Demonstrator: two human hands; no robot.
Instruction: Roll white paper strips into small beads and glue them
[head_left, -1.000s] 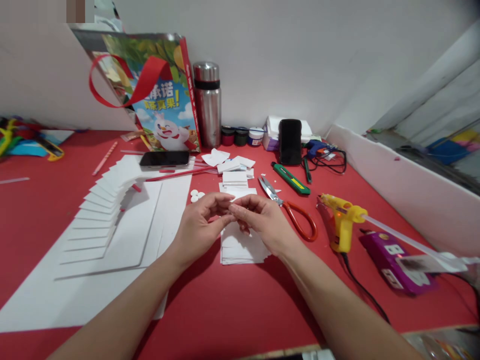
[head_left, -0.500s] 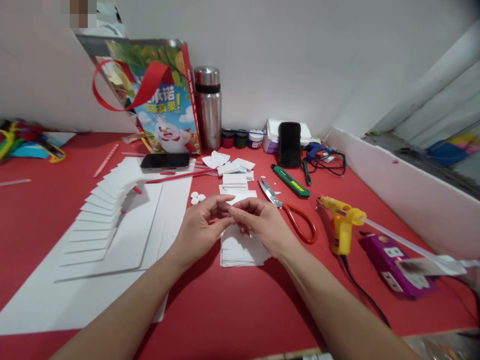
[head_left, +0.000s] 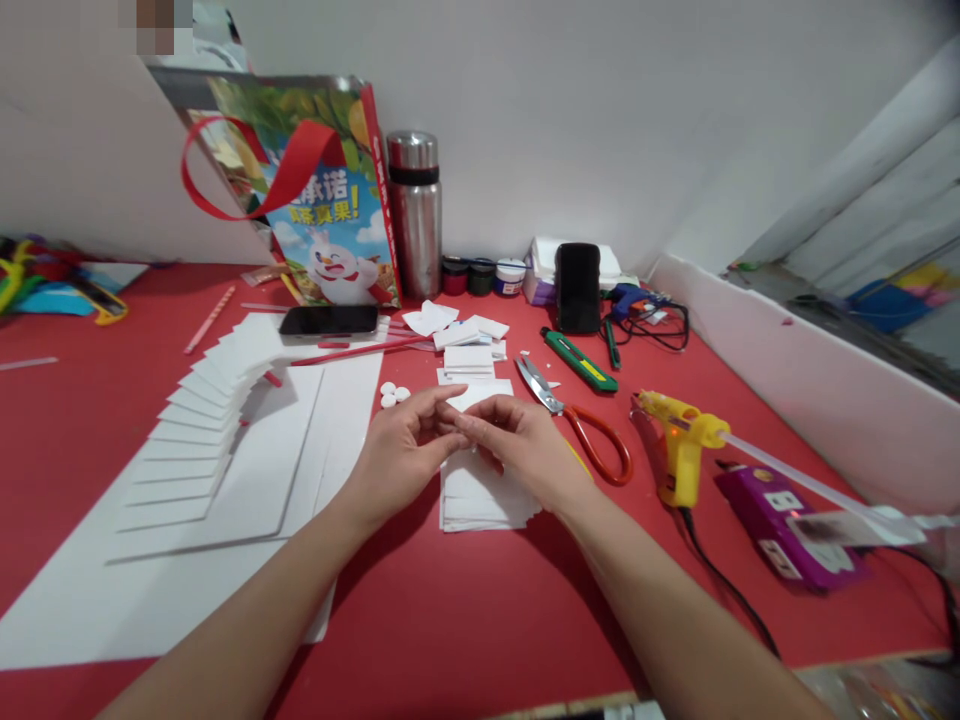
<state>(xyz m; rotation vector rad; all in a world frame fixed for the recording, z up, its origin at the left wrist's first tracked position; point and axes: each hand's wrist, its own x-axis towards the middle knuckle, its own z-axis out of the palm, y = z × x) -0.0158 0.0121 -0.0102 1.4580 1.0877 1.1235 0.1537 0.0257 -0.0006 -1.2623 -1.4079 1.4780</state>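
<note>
My left hand [head_left: 401, 440] and my right hand [head_left: 521, 445] meet fingertip to fingertip above a stack of white paper pieces [head_left: 487, 500]. Both are closed in a pinch; whatever sits between the fingers is too small and hidden to name. Just beyond the left hand lie several small white discs [head_left: 388, 395]. Scissors with orange handles [head_left: 611, 450] rest to the right of my right hand. A thin yellow strip [head_left: 577, 458] shows beside the right wrist, mostly hidden. Behind the hands are more small white paper pieces [head_left: 469, 362].
At left, a curved white stepped paper model [head_left: 187, 430] stands on a white sheet [head_left: 67, 620]. A yellow glue gun [head_left: 681, 460], a purple box [head_left: 787, 530] and a green cutter [head_left: 581, 362] lie at right. Phones, a steel flask [head_left: 417, 230] and a bag [head_left: 337, 200] stand behind.
The hands stay almost where they were, with slight finger movement. A yellow strip now shows beside the right wrist. The whole view has shifted very slightly.
</note>
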